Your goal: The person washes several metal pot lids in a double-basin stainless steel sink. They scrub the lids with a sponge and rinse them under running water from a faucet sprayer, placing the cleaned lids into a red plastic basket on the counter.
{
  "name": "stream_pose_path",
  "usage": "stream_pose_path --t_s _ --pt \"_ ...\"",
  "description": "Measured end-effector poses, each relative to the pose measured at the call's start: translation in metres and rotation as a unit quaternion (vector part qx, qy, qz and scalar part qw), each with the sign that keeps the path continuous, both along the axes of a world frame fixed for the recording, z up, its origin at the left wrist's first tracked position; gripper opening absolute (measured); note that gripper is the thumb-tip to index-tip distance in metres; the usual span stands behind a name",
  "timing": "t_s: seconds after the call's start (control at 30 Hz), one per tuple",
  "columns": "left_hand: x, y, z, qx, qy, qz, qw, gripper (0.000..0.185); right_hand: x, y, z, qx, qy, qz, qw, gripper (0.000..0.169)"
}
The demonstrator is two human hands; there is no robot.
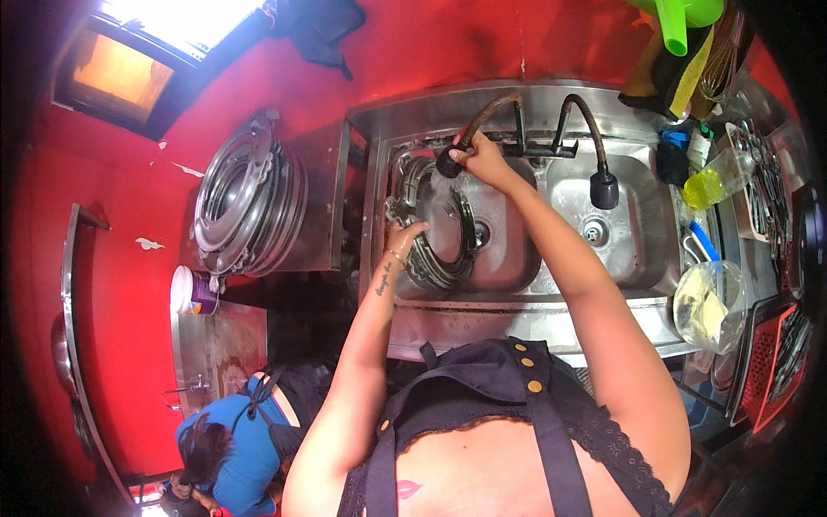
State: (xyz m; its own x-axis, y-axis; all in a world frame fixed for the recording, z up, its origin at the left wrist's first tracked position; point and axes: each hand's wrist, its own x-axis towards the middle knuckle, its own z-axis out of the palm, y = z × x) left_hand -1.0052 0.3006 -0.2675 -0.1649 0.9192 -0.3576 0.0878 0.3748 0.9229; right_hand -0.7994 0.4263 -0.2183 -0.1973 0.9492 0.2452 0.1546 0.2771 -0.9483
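Observation:
In the left basin of a double stainless-steel sink, several oval metal rings or platters with ornate handles stand leaning together. My left hand grips the ornate edge of one of them at the basin's left side. My right hand holds the black spray head of a flexible faucet, its hose curving up behind. Water sprays from it onto the metal pieces. A second faucet's black head hangs over the right basin, untouched.
Stacked oval metal platters stand on the left counter. Right of the sink are a bottle of yellow-green liquid, a blue brush, a clear tub and a cutlery tray. A person in blue bends at lower left.

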Motion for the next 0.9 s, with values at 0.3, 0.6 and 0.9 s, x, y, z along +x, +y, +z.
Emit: stream_pose_path --t_s 0.3,0.6,0.9 --pt "0.017 -0.002 -0.006 -0.070 -0.216 0.077 0.971 0.030 0.023 -0.036 0.041 -0.224 0.112 0.163 0.954 0.020" --pt "0.033 -0.003 0.008 -0.103 -0.086 0.133 0.982 0.028 0.039 -0.051 0.050 -0.239 0.106 0.206 0.943 0.018" --pt "0.011 -0.004 -0.015 -0.082 -0.135 0.147 0.977 0.016 0.062 -0.050 0.039 -0.207 0.022 0.222 0.952 0.016"
